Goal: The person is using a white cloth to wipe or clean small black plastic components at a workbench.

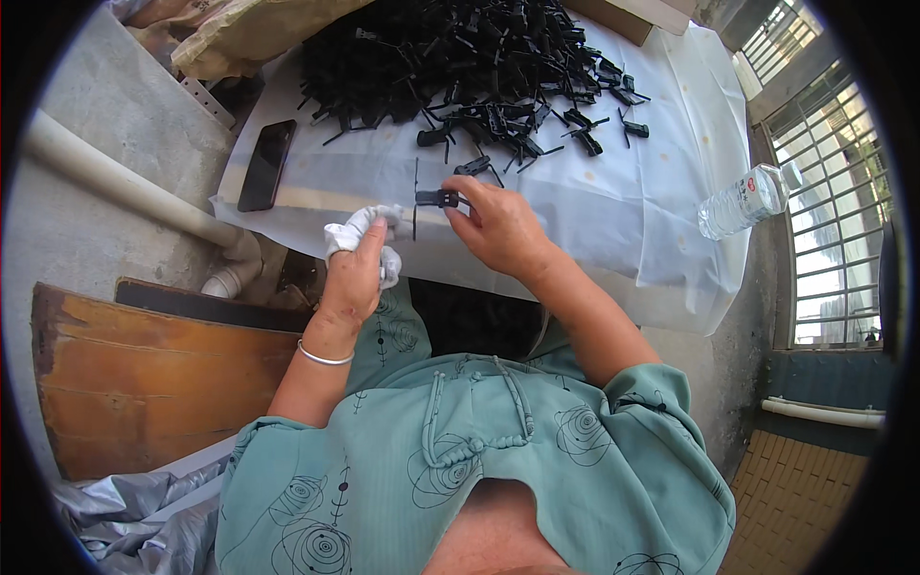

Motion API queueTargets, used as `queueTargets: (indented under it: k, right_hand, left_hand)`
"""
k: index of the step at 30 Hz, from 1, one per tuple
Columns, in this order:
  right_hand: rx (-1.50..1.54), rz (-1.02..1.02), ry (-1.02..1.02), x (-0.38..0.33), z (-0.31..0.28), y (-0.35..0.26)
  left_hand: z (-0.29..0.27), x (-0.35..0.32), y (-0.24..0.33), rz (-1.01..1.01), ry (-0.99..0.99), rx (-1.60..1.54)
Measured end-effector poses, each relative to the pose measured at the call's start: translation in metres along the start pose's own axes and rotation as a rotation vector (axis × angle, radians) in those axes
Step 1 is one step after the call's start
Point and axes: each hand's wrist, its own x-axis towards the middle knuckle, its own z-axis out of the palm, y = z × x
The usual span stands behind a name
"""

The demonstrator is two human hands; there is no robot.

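My right hand [506, 228] pinches a small black plastic part [437, 198] between thumb and fingers, just above the near edge of the table. A thin dark rod stands crosswise at the part's left end. Left of it, my left hand [355, 273] is closed around a white cloth [358, 230] that covers most of its fingers; the thumb stays bare. The cloth's right side is blurred close to the part. Beyond both hands lies a big heap of similar black parts [460, 67], with several loose ones at its near edge.
A white plastic sheet [661, 220] covers the table. On its left lies a dark phone [267, 166]; on its right, a clear water bottle [740, 203] rests on its side. Brown paper [254, 38] and a cardboard box [628, 17] border the heap. A pale pipe [125, 177] runs along the left.
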Motion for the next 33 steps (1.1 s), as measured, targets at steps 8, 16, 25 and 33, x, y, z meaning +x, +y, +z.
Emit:
queueTargets:
  k: [8,16,25,33]
  right_hand:
    - [-0.040,-0.236,-0.099,-0.024,-0.035,-0.022]
    - [0.281,0.146,0.201,-0.030,-0.020,-0.030]
    - [0.357,0.127,-0.031,-0.037,-0.034,-0.028]
    - [0.386,0.347,-0.086,-0.036,-0.016,-0.027]
  left_hand:
    - [0.028,-0.001,0.005,-0.227,-0.439,-0.336]
    - [0.057,-0.018,0.010,0.157,-0.340,0.174]
    - [0.057,-0.020,-0.001,0.336,-0.205,0.331]
    - [0.056,-0.015,-0.010,0.793,-0.082,0.806]
